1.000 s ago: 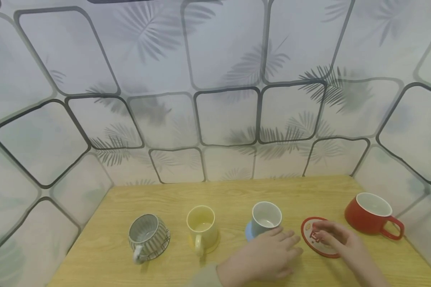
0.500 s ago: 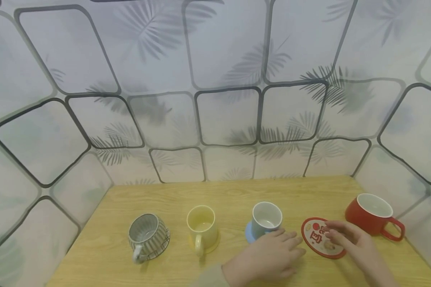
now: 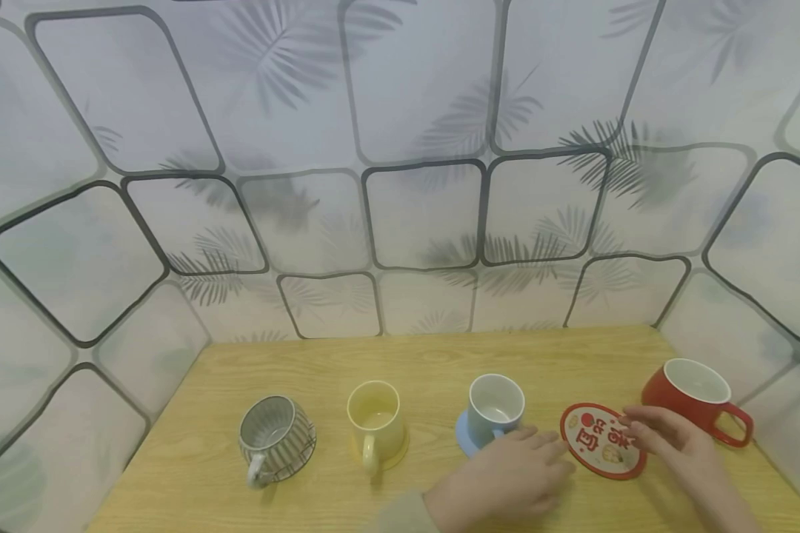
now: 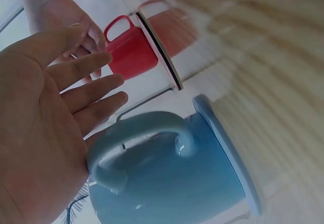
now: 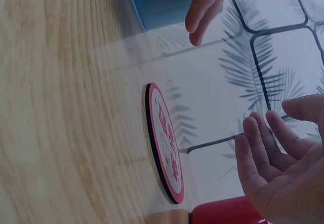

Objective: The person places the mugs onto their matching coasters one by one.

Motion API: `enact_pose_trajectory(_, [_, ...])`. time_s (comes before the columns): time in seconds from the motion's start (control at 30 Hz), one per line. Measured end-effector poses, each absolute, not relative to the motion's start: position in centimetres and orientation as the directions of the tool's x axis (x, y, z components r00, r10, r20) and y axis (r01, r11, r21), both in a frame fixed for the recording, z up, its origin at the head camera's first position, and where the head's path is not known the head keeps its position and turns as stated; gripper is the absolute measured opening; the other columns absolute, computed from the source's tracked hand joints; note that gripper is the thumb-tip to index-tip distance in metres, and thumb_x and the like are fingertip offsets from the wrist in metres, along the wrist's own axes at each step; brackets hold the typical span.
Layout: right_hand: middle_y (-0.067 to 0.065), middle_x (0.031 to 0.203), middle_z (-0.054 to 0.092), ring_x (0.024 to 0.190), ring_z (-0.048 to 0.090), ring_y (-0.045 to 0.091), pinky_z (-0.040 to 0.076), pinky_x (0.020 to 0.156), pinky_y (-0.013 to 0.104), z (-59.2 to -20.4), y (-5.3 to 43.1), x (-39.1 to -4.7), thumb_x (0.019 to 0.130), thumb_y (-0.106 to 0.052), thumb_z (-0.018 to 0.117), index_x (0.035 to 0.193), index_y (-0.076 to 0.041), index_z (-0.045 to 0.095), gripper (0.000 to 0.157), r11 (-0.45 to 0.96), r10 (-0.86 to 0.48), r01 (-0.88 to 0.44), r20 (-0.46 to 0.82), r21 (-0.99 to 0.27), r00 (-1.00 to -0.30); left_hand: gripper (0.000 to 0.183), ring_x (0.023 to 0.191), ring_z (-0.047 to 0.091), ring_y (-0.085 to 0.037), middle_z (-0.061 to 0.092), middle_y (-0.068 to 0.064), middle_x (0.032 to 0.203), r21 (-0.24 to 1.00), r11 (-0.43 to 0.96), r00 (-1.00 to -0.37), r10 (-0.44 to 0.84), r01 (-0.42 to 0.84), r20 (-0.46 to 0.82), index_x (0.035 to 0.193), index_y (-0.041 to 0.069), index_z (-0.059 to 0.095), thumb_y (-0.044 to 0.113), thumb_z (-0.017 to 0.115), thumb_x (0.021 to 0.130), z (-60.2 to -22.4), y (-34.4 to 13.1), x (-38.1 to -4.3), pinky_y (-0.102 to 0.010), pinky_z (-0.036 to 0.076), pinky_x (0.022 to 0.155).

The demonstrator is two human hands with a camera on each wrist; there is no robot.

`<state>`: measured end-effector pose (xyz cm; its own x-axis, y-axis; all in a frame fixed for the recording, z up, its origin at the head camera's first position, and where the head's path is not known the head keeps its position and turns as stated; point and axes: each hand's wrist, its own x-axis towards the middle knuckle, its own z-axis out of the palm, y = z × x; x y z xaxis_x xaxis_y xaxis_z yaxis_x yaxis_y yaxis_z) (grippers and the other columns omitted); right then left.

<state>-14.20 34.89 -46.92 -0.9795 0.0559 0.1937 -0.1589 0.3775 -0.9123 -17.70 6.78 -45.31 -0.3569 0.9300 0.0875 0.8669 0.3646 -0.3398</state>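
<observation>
A light blue mug [image 3: 487, 422] with a white inside stands on a blue coaster [image 3: 465, 437]. My left hand [image 3: 510, 474] is right by its handle, fingers extended and holding nothing; in the left wrist view the open palm [image 4: 40, 127] lies beside the handle [image 4: 147, 125]. Whether skin meets the handle, I cannot tell. A round coaster [image 3: 593, 444] with a red rim and red characters lies flat to the right. Over its right edge hovers my right hand [image 3: 690, 455], fingers loosely bent with nothing in them. Behind that hand sits a red mug [image 3: 680, 400], off the coaster.
To the left, a yellow mug [image 3: 380, 426] rests on a yellow coaster [image 3: 400, 459]. Farther left is a grey striped cup [image 3: 276, 440] on a patterned coaster. The wooden table [image 3: 413, 355] meets patterned walls [image 3: 427, 215] at the back and sides.
Both hands have shifted a little to the right. More of the red-rimmed coaster shows now, and the blue mug's handle has come into sight. The mugs have not moved.
</observation>
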Motion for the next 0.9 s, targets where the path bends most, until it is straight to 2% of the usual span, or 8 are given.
enact_pose_trajectory(0.2, [-0.034,0.106,0.071,0.094,0.07,-0.012,0.058,0.076,0.009,-46.7,35.9,-14.1,0.109,-0.006,0.057,0.122,-0.035,0.071,0.034,0.426,0.093,-0.088,0.141,-0.9,-0.986,0.027,0.139,0.051,0.0,0.059,0.02,0.145,-0.315,0.361,-0.353,0.932,0.878,0.082,0.13,0.036,0.062,0.047,0.051,0.108,-45.8,7.5,-17.6,-0.02,0.038,0.124])
enact_pose_trajectory(0.33, [-0.035,0.106,0.07,0.093,0.069,-0.012,0.059,0.074,0.011,-46.8,36.4,-14.1,0.11,-0.01,0.056,0.121,-0.04,0.069,0.034,0.455,0.109,-0.055,0.117,-0.889,-0.987,0.028,0.141,0.05,0.001,0.058,0.02,0.145,-0.299,0.365,-0.362,0.93,0.882,0.07,0.131,0.038,0.061,0.049,0.051,0.108,-45.9,8.0,-17.6,-0.019,0.038,0.123])
enact_pose_trajectory(0.43, [-0.033,0.105,0.072,0.092,0.07,-0.011,0.059,0.074,0.011,-46.9,36.6,-14.1,0.11,-0.005,0.055,0.12,-0.04,0.07,0.039,0.434,0.106,-0.09,0.15,-0.897,-0.983,0.026,0.139,0.051,0.001,0.059,0.02,0.144,-0.301,0.365,-0.36,0.93,0.881,0.072,0.129,0.038,0.062,0.049,0.05,0.108,-46.0,8.2,-17.6,-0.018,0.04,0.12])
enact_pose_trajectory(0.57, [-0.029,0.106,0.075,0.092,0.071,-0.01,0.058,0.075,0.009,-47.1,37.1,-14.1,0.108,0.001,0.055,0.12,-0.034,0.073,0.041,0.352,0.101,-0.157,0.204,-0.923,-0.974,0.028,0.137,0.052,0.001,0.06,0.02,0.142,-0.302,0.367,-0.365,0.929,0.88,0.067,0.129,0.037,0.062,0.051,0.049,0.108,-46.1,8.5,-17.6,-0.017,0.041,0.12])
enact_pose_trajectory(0.67, [-0.029,0.106,0.074,0.092,0.071,-0.01,0.057,0.076,0.007,-47.1,37.5,-14.2,0.108,0.001,0.054,0.122,-0.031,0.073,0.039,0.356,0.107,-0.164,0.215,-0.92,-0.971,0.035,0.143,0.049,0.001,0.057,0.02,0.15,-0.29,0.381,-0.385,0.922,0.878,0.042,0.138,0.037,0.06,0.051,0.046,0.11,-46.1,8.8,-17.8,-0.018,0.038,0.124])
enact_pose_trajectory(0.8, [-0.035,0.106,0.072,0.092,0.069,-0.013,0.057,0.075,0.007,-47.1,38.2,-14.1,0.11,-0.003,0.054,0.121,-0.04,0.069,0.041,0.438,0.112,-0.141,0.209,-0.888,-0.971,0.039,0.147,0.047,0.0,0.055,0.019,0.154,-0.293,0.392,-0.401,0.915,0.872,0.03,0.144,0.038,0.058,0.051,0.045,0.11,-46.3,9.3,-18.1,-0.019,0.037,0.124])
enact_pose_trajectory(0.9, [-0.035,0.107,0.072,0.092,0.069,-0.013,0.057,0.074,0.007,-47.2,38.7,-14.1,0.11,-0.002,0.053,0.119,-0.045,0.067,0.046,0.442,0.106,-0.161,0.229,-0.882,-0.967,0.038,0.144,0.05,-0.001,0.058,0.019,0.15,-0.307,0.395,-0.403,0.914,0.866,0.039,0.142,0.038,0.059,0.052,0.047,0.109,-46.4,9.5,-18.2,-0.018,0.039,0.122])
